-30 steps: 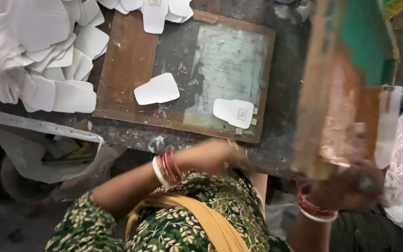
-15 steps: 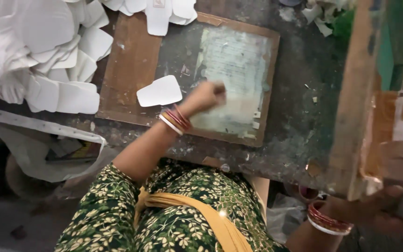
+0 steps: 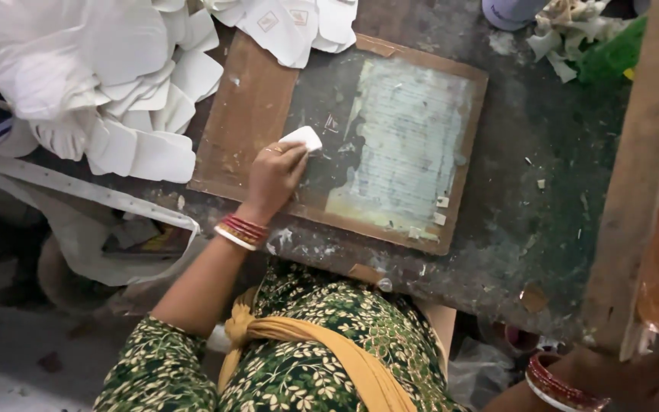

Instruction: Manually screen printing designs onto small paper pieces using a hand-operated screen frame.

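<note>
While the left hand (image 3: 274,174) is pressing down on the brown work board (image 3: 249,107), its fingers are closing together on a small white die-cut piece (image 3: 303,138) lying near the board's middle, just left of the pale coated patch (image 3: 409,145). The piece is appearing thin, light and flexible, likely creasing easily; an edge pinch is seeming the safest hold. The right hand (image 3: 650,381), below and right of the board, is wrapping the tall wooden frame (image 3: 634,191); its exact finger position cannot be told.
</note>
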